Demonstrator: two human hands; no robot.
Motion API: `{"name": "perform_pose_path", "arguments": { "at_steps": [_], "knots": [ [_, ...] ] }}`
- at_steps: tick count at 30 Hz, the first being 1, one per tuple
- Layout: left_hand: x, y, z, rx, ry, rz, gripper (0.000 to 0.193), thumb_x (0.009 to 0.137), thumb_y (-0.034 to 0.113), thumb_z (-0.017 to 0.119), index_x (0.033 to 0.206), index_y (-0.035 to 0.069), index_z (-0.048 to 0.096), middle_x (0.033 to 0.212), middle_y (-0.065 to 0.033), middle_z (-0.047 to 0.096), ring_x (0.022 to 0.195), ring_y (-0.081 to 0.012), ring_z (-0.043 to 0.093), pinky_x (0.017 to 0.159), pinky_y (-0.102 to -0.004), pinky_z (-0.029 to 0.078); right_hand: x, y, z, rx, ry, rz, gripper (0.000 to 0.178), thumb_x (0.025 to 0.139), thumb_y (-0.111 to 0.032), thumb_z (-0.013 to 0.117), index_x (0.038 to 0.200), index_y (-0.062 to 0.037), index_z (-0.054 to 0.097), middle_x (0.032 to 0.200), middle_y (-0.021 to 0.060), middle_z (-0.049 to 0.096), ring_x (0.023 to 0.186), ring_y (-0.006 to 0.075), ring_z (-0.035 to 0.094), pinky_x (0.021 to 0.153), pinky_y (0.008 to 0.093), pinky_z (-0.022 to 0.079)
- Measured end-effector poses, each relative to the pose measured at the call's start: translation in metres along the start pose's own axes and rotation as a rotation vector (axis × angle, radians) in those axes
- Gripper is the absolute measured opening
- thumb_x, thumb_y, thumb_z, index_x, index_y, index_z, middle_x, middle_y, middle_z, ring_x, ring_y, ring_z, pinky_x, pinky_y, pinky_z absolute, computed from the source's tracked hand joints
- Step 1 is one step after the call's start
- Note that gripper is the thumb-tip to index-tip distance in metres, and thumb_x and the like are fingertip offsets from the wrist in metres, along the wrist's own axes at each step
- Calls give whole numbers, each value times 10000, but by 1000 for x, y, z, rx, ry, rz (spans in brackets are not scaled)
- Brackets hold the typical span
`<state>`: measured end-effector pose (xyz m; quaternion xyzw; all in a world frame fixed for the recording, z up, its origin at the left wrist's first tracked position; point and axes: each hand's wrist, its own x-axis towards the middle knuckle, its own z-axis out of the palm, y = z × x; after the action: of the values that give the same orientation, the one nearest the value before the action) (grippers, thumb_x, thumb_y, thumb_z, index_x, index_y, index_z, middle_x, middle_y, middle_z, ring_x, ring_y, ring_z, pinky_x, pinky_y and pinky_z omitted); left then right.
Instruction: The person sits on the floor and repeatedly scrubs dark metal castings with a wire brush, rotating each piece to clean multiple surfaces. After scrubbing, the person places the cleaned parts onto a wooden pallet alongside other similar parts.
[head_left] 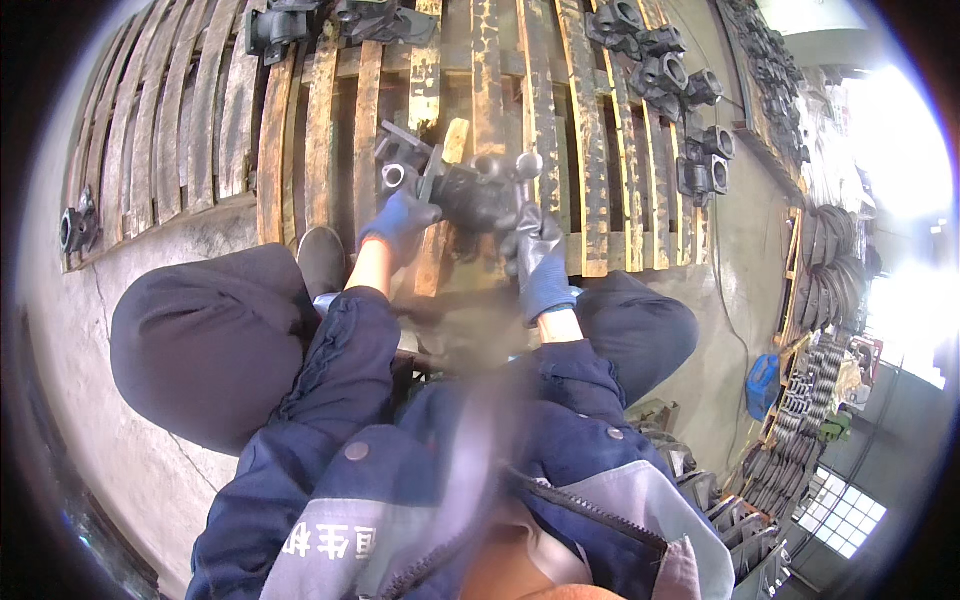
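A dark cast-metal part point(470, 195) with flanges and a round bore lies on the pallet in front of me. My left hand point(405, 215), in a blue glove with a dark coated palm, is closed on the flange at its left end. Beside the casting's right end, my right hand point(538, 245), gloved alike, is wrapped round a grey metal tool with a rounded end point(528, 166), hammer-like in outline. Its rounded end points away from me. Blur hides whether the tool touches the casting. A pale wood block point(456, 140) lies just behind the casting.
Slatted wooden pallets point(330, 130) spread ahead. More castings stand at the far left point(280, 30) and in a row on the right point(665, 75); one sits near the left corner point(78, 228). Stacked metal parts point(810, 400) and a blue container point(763, 387) stand at right.
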<state>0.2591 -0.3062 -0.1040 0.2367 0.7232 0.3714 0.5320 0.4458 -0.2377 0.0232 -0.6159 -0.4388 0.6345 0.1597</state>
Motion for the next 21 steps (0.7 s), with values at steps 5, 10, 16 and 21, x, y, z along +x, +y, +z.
{"name": "perform_pose_path", "arguments": {
  "at_steps": [5, 10, 16, 21],
  "knots": [
    [-17, 19, -2, -90, 54, -7, 521, 821, 112, 651, 1322, 84, 512, 1051, -132, 640, 924, -228, 593, 857, -365, 485, 11, 2, -5, -281, -73, -17, 318, 1010, -378, 497, 1024, -118, 680, 733, 8, 655, 578, 87, 586, 496, 244, 448],
    [-17, 21, -5, 2, 77, 12, 467, 773, 163, 744, 1191, -4, 617, 974, -115, 696, 829, -191, 628, 776, -326, 529, 10, 6, -3, -139, -77, -62, 391, 1019, -390, 451, 1028, -65, 668, 720, 40, 665, 593, 104, 599, 458, 276, 430],
    [-7, 9, 0, -300, 52, 129, 491, 760, 178, 751, 1201, 17, 606, 952, -91, 694, 822, -182, 625, 748, -318, 527, 14, 4, 3, -333, -33, -21, 236, 977, -251, 516, 1027, -100, 691, 785, 28, 680, 505, 81, 518, 448, 246, 418],
    [5, -6, -2, -20, 34, -90, 434, 803, 150, 678, 1217, 44, 601, 1006, -90, 678, 849, -186, 625, 801, -319, 530, 12, 0, -4, -22, -136, 6, 283, 983, -303, 508, 1013, -94, 697, 747, 25, 664, 518, 95, 536, 449, 259, 408]
  ]
}}
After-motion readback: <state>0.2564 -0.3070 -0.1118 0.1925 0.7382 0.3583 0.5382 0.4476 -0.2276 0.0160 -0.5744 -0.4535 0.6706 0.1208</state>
